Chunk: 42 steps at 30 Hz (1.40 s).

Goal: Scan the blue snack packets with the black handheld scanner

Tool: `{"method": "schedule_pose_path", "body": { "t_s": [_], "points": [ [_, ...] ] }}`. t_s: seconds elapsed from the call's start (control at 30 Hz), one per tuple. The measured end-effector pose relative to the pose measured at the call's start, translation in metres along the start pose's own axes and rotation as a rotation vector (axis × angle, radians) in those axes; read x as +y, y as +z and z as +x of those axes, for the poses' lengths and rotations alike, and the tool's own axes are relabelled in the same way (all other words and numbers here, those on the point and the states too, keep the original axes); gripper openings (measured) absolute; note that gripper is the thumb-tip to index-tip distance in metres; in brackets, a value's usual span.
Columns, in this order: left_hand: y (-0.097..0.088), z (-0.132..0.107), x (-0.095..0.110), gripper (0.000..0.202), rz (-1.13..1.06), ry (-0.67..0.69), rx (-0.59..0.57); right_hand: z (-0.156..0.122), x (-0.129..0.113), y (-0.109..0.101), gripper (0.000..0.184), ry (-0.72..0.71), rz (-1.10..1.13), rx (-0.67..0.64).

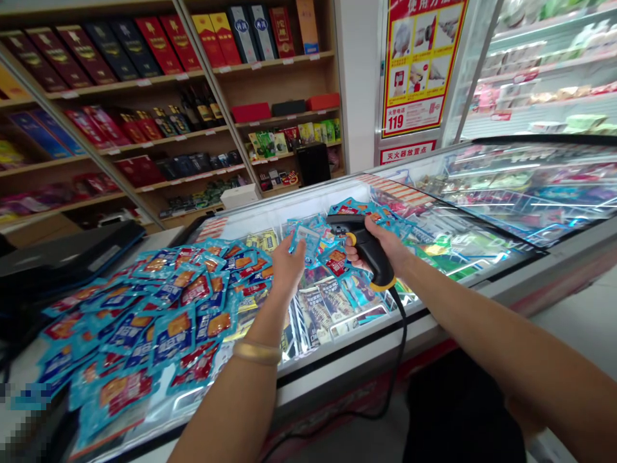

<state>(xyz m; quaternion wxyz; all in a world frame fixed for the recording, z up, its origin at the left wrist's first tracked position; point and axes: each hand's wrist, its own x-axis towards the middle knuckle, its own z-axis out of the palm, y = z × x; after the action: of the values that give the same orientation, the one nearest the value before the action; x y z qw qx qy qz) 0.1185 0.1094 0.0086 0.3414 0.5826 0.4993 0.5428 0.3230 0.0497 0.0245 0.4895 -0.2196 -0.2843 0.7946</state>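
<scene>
My right hand (387, 246) is wrapped around a black and yellow handheld barcode scanner (372, 252), its head turned to the left and its cable hanging down over the freezer edge. Facing it, my left hand (288, 262) pinches a light-blue snack packet (308, 240) between thumb and fingers. The packet's back side seems to face up. Just beneath the scanner head lies a blue and red snack packet (336, 262). A large heap of similar snack packets (174, 334) spreads to the left, and a smaller group of packets (355, 207) lies behind the scanner.
Everything rests on a glass-topped chest freezer (482, 283) with wrapped goods visible inside. A dark device (72, 247) stands at the left. Wooden shelves (270, 64) with boxes rise behind, beside a red poster (419, 71). The scanner cable (398, 360) loops below the freezer rim.
</scene>
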Motion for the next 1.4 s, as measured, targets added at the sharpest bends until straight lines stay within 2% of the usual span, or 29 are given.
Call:
{"method": "schedule_pose_path", "body": {
  "t_s": [0.1, 0.2, 0.67, 0.87, 0.97, 1.07, 1.13, 1.2, 1.3, 1.4],
  "points": [
    [0.000, -0.001, -0.003, 0.032, 0.189, 0.184, -0.020, 0.000, 0.001, 0.002, 0.051, 0.017, -0.013, 0.009],
    [-0.002, -0.004, 0.000, 0.035, 0.322, 0.256, -0.065, -0.001, 0.001, 0.004, 0.052, 0.024, -0.023, 0.021],
    [-0.001, -0.006, 0.006, 0.036, 0.540, 0.247, -0.062, 0.000, 0.002, 0.003, 0.053, 0.088, -0.078, 0.026],
    [0.002, -0.007, 0.011, 0.037, 0.504, 0.204, -0.028, 0.000, 0.002, 0.003, 0.052, 0.063, -0.050, 0.046],
    [-0.006, -0.007, 0.020, 0.036, 0.513, 0.259, -0.021, 0.003, 0.002, 0.006, 0.054, 0.036, -0.031, 0.050],
    [-0.032, -0.004, 0.035, 0.036, 0.570, 0.419, -0.010, 0.010, 0.004, 0.019, 0.055, 0.020, -0.019, 0.009],
    [-0.061, -0.002, 0.043, 0.038, 0.655, 0.512, 0.027, 0.018, 0.010, 0.033, 0.056, 0.037, 0.005, -0.024],
    [-0.097, 0.001, 0.047, 0.039, 0.765, 0.543, 0.083, 0.028, 0.021, 0.051, 0.059, 0.077, 0.044, -0.052],
    [-0.150, 0.003, 0.040, 0.044, 0.939, 0.478, 0.137, 0.048, 0.045, 0.079, 0.060, 0.160, 0.093, -0.102],
    [-0.188, -0.001, 0.021, 0.049, 1.157, 0.299, 0.080, 0.067, 0.070, 0.100, 0.053, 0.234, 0.104, -0.114]
  ]
}}
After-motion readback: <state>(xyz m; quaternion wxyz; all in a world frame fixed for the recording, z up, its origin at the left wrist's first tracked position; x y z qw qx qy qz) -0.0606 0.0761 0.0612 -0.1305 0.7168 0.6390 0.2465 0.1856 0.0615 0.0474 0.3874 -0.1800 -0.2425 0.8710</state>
